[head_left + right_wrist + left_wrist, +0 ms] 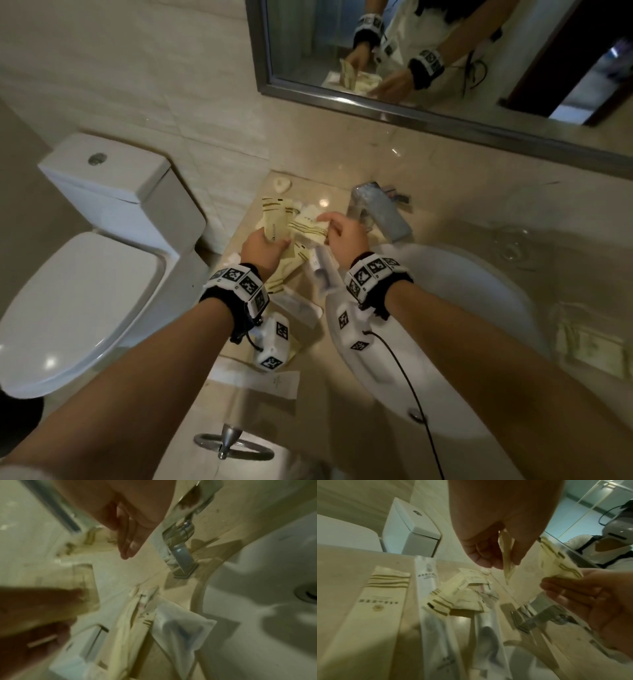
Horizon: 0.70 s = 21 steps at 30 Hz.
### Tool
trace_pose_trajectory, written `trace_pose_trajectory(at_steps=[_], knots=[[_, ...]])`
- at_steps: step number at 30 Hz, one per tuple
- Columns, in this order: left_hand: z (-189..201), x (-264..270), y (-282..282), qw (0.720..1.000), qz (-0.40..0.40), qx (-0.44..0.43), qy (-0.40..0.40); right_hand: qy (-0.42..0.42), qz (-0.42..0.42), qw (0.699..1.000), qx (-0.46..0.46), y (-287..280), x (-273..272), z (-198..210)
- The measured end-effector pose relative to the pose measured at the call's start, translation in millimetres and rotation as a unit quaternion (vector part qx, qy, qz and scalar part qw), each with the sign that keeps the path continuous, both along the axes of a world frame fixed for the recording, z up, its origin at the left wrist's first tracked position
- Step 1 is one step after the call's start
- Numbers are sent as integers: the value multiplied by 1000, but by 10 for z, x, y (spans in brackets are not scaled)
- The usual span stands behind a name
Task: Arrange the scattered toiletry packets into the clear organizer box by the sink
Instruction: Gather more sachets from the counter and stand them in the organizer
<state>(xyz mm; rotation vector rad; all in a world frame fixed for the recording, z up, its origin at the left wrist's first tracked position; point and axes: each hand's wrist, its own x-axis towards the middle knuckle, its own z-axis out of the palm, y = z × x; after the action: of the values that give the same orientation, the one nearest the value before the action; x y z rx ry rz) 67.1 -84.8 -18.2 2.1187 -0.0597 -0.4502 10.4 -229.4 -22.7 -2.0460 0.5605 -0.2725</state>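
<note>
My left hand (265,248) grips a stack of cream packets with gold stripes (274,217) above the counter. In the left wrist view its fingers (481,555) pinch a thin packet (507,562) seen edge-on. My right hand (342,234) reaches in from the right with straight fingers (130,540) and nothing between them. Its fingertips (556,586) touch another striped packet (558,562). Loose packets lie below: a heap (464,592), a long cream one (373,608), a white one (428,586). The clear organizer box (565,329) stands right of the basin with cream packets inside.
The chrome faucet (380,212) rises right beside my right hand. The white sink (462,291) fills the right. A toilet (85,274) stands left of the counter edge. A small soap dish (281,185) sits at the back, a towel ring (233,442) hangs in front.
</note>
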Motion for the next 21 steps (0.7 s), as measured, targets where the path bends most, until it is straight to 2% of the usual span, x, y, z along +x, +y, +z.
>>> trace_pose_trajectory(at_steps=[5, 11, 14, 19, 21], knots=[[169, -118, -249, 999, -29, -14, -14, -52, -122, 986, 100, -243, -192, 301], [401, -449, -787, 995, -82, -41, -27, -74, -198, 972, 106, -748, -813, 513], [453, -740, -1184, 990, -127, -61, -27, -60, -241, 961, 121, -1051, -1210, 619], [542, -1394, -1832, 973, -212, -93, 3, 8, -332, 941, 59, -1603, -1966, 593], [547, -1605, -2034, 968, -233, -96, 12, 14, -367, 928, 66, -1793, -2247, 577]])
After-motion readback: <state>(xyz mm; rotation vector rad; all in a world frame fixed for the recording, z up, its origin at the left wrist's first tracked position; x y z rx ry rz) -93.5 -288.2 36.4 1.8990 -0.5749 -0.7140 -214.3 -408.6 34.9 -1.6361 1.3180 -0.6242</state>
